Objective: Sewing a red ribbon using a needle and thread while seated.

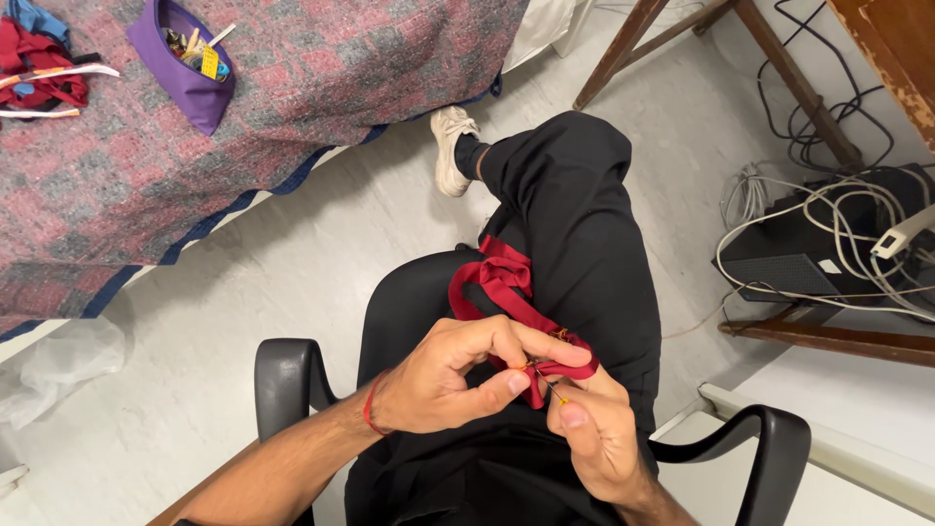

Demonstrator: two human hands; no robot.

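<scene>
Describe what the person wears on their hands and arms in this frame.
Both forearms are bare, with no sleeves in view. The left hand has a thin red thread bracelet around the wrist. The right hand shows no gloves, rings or watch.

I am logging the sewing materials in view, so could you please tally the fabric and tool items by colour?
Red: 2, the red fabric ribbon in both hands and the red cloth pile on the blanket.
Purple: 1, the purple fabric pouch.
Blue: 1, a blue cloth scrap.
Total: 4

Left hand (450, 375) over lap, fingers curled, thumb and forefinger pinched. Right hand (596, 433) just beside, touching it, thumb pressed forward. Forearms converge from below.
</scene>
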